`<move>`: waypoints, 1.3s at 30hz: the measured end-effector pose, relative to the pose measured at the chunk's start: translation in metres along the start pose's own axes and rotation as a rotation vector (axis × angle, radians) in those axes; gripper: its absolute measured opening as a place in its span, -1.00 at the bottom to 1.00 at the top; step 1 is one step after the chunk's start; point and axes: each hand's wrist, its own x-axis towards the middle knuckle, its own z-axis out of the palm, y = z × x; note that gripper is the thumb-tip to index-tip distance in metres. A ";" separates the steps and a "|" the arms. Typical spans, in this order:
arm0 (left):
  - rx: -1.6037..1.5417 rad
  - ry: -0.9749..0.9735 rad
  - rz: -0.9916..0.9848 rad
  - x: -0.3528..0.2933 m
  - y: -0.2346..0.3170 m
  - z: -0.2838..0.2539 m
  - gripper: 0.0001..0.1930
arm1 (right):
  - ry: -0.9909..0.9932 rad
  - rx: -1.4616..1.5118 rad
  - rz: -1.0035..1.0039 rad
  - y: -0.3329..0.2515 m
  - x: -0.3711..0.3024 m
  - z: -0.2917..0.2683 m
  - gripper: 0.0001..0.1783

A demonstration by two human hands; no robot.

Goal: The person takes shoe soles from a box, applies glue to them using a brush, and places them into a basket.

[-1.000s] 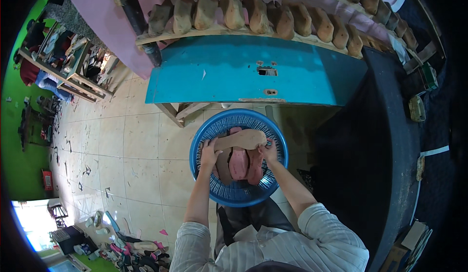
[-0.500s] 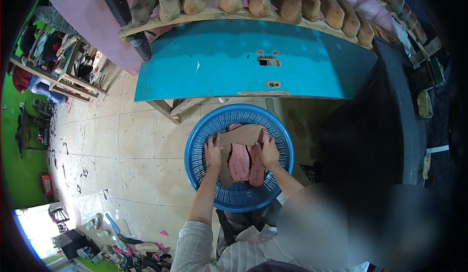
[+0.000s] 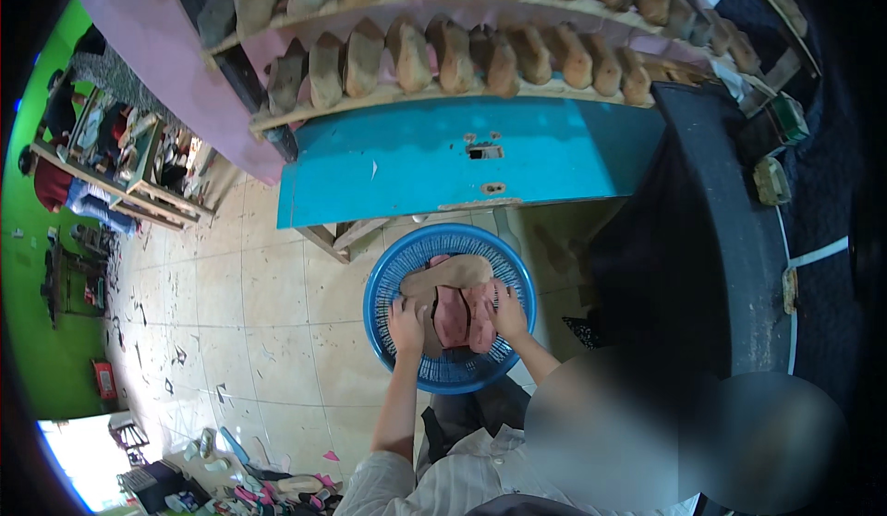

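Several flat, sole-shaped insoles lie in a round blue plastic basket (image 3: 372, 305). A long brown insole (image 3: 450, 274) lies across the back, and another brown insole (image 3: 432, 336) stands along the left. Pink insoles (image 3: 452, 317) with dark edging sit in the middle, and a further pink insole (image 3: 481, 328) is at their right. My left hand (image 3: 406, 327) rests at the left of the pile, its fingers apart over the brown pieces. My right hand (image 3: 507, 311) has its fingers bent at the edge of the right-hand pink insole; its thumb is hard to make out.
A turquoise table (image 3: 397, 174) stands just beyond the basket. Above it, wooden shoe lasts (image 3: 407, 54) line shelves. A dark-covered bench (image 3: 688, 202) is on the right. Scraps and shoe parts (image 3: 286, 486) lie on the floor at lower left, and people (image 3: 55, 183) are at the far left.
My right hand has let go of the long brown insole's end and moved to the pink insole. That brown insole now lies farther back. The view has tilted up, showing more shelves.
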 end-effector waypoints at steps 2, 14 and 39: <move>-0.045 0.075 0.046 -0.015 0.017 -0.028 -0.77 | 0.140 0.065 -0.159 -0.006 -0.019 -0.019 -0.54; -0.335 0.102 0.424 -0.053 0.112 -0.159 -0.89 | 0.602 0.272 -0.209 -0.101 -0.147 -0.208 -0.89; -0.829 -0.382 1.103 -0.191 0.501 -0.040 -0.92 | 1.260 -0.101 0.155 0.104 -0.356 -0.430 -0.93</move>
